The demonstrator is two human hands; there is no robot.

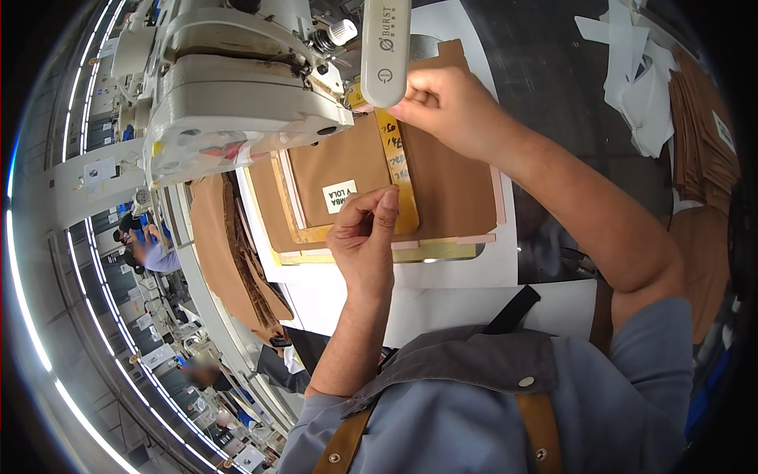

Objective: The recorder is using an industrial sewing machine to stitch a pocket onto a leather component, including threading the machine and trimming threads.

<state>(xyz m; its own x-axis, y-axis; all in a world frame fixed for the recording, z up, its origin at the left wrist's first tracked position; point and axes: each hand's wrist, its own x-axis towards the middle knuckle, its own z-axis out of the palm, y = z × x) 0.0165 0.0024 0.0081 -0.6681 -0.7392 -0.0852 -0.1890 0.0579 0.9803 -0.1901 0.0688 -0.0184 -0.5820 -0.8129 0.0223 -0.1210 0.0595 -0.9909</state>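
Observation:
My left hand [365,241] is above the near edge of a brown panel [458,182], thumb and forefinger pinched together; anything between them is too small to make out. By the sewing machine's needle area, my right hand [454,110] has its fingers curled in and thumb pressed to them, with what they hold hidden. A yellow frame-shaped template [405,205] with handwritten marks lies on the panel. Inside the frame sits a small white printed label [339,196]. Pink strips and a yellowish plate edge [442,251] show along the panel's border.
The sewing machine head [245,110] overhangs the work from the left, and a white lamp [386,55] hangs over the panel. Brown pieces [233,253] hang at the left edge. White scraps [643,95] and stacked brown pieces [699,134] lie at the right.

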